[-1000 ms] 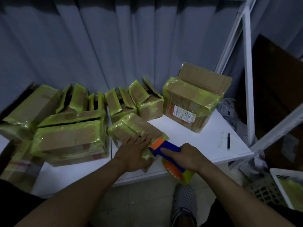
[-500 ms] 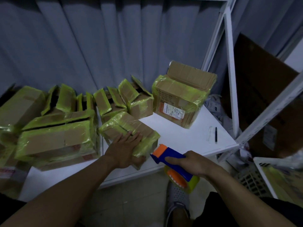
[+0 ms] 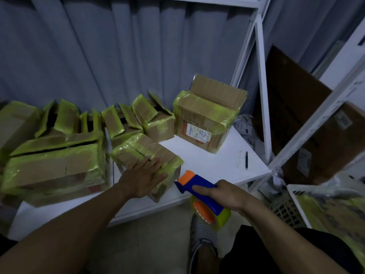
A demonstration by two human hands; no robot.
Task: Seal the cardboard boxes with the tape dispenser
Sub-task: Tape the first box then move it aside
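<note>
Cardboard box (image 3: 146, 153) lies under the flat, spread left hand (image 3: 143, 177); right hand (image 3: 223, 192) grips the tape dispenser (image 3: 199, 191) beside it, probably between strips; next, bring its nose onto the open seam.

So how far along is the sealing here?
Done: the front box, flaps down, looks taped. In hand: the left hand presses flat on it while the right hand grips the tape dispenser beside its corner. Left: the small boxes behind and the large box have flaps open.

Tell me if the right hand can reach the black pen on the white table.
Probably yes: bare white table lies between the right hand and the black pen, though it grips the blue-and-orange tape dispenser.
</note>
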